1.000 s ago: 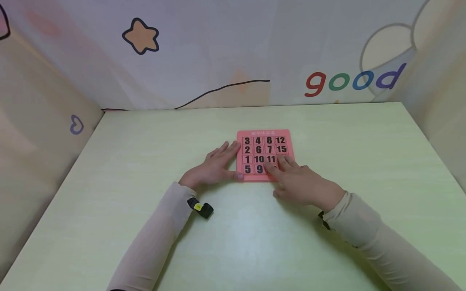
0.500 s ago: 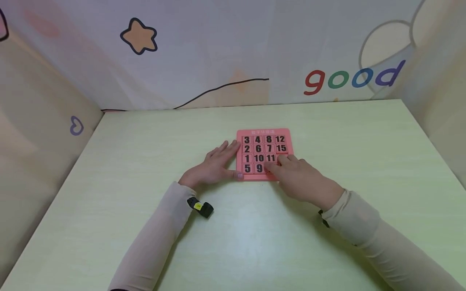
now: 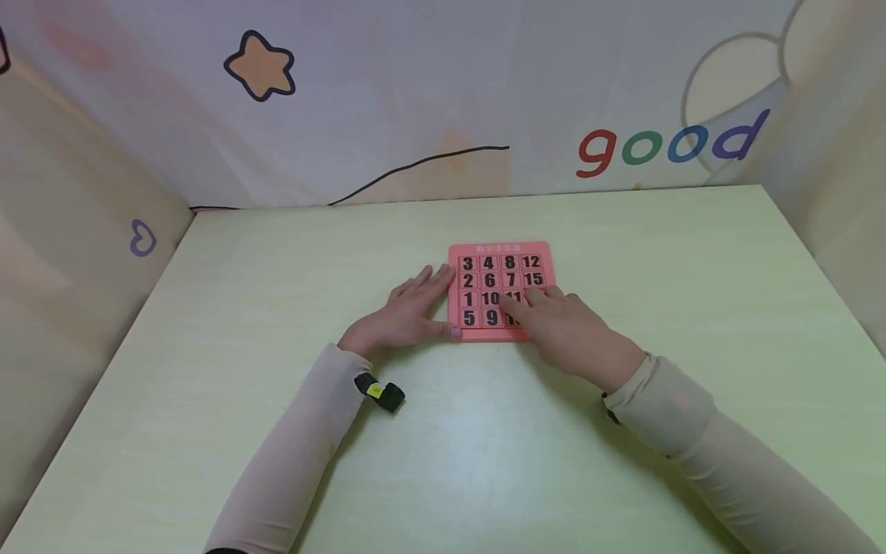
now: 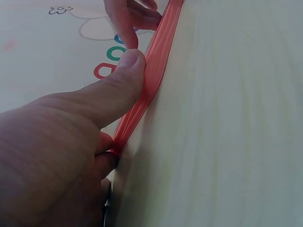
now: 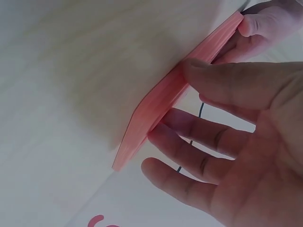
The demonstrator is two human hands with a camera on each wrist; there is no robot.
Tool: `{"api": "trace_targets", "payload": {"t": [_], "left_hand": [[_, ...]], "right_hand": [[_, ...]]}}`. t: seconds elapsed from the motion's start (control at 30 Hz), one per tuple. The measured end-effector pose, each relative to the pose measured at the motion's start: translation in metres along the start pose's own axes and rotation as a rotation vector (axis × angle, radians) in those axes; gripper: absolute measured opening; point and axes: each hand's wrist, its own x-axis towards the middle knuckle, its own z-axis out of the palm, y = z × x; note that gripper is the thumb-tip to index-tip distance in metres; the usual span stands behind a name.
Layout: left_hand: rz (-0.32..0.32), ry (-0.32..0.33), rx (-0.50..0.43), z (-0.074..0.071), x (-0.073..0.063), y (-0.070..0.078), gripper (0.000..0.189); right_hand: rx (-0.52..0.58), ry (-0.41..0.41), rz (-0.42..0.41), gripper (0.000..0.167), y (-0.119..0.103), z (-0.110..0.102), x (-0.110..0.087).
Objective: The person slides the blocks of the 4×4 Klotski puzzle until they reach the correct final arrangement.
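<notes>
A pink number slide puzzle (image 3: 474, 335) with black-numbered square tiles lies flat on the table in the head view. My left hand (image 3: 401, 317) rests along its left side, fingers stretched toward the far left and thumb at the near left corner. My right hand (image 3: 577, 331) reaches over the lower right of the puzzle, fingertips on the tiles around the 11. It hides the tiles in the lower right corner. In the right wrist view, the thumb (image 5: 222, 80) overlaps the puzzle's pink edge (image 5: 158, 101), and two fingertips are right at that edge.
The pale green table (image 3: 277, 269) extends around both arms. Behind it stands a printed backdrop (image 3: 388, 100) with a star and the word "good", and similar panels (image 3: 76, 231) close off the sides. A black wrist strap (image 3: 381, 391) sits on the left wrist.
The right fingertips have shifted slightly over the lower right tiles, and the right thumb, seen below the puzzle earlier, no longer sticks out there. The left hand stays at the left side.
</notes>
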Motion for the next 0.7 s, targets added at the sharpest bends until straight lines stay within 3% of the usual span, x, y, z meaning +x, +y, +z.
{"api": "trace_targets", "payload": {"t": [0.33,0.7], "left_hand": [[0.011,0.002,0.009,-0.001,0.001,-0.001,0.101],[-0.007,0.001,0.002,-0.002,0.001,0.002,0.102]], "right_hand": [[0.004,-0.018,0.023,0.053,0.006,-0.002,0.004],[0.217,-0.216,0.138,0.08,0.024,-0.006,0.015]]}}
